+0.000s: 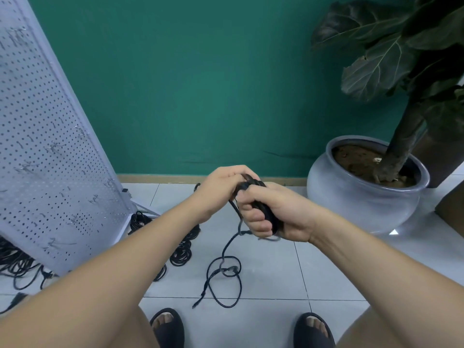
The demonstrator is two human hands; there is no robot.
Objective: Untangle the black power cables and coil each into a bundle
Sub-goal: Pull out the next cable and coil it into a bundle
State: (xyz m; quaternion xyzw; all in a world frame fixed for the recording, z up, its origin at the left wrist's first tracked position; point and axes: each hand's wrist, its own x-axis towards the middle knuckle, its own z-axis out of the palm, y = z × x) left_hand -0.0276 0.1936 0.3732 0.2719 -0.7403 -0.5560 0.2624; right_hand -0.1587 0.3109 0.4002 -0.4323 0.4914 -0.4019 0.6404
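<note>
My right hand [273,214] grips a tight coil of black power cable [270,217], fingers curled round it. My left hand [223,187] curls over the top of the same coil, pinching a strand at its upper end. The cable's loose tail [224,270] hangs from the coil and loops on the tiled floor between my feet. Several coiled black bundles [182,252] lie on the floor to the left. A tangled heap of black cables [15,259] sits at the far left, partly hidden behind the pegboard.
A white perforated pegboard panel [45,146] leans at the left. A large grey pot [364,197] with a leafy plant stands at the right against the green wall. My two feet in dark slippers [167,325] are at the bottom edge.
</note>
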